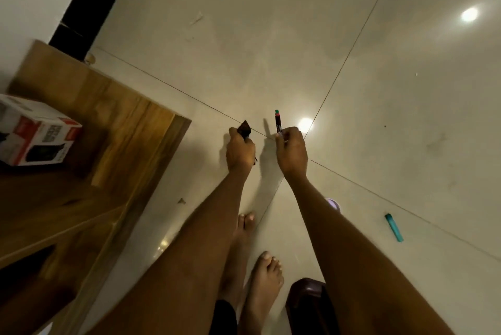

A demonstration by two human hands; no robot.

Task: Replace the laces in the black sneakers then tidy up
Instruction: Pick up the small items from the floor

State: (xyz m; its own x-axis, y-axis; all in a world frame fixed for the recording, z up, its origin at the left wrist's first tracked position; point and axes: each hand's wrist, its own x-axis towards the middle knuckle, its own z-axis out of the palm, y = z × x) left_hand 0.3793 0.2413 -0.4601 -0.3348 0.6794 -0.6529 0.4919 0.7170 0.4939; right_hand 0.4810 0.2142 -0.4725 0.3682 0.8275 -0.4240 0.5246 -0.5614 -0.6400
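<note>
Home room, tiled floor (271, 36), wooden shelf (95, 117)

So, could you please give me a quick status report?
Left hand grips a small dark object. Right hand holds a marker. No sneakers in view.

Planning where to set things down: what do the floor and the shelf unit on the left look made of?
The floor looks like large glazed ceramic or stone tiles: pale and glossy, it mirrors the ceiling lights and has thin grout lines. The shelf unit looks like wood or wood-look laminate: warm brown with visible grain streaks and a low sheen. The picture cannot settle which.
</note>
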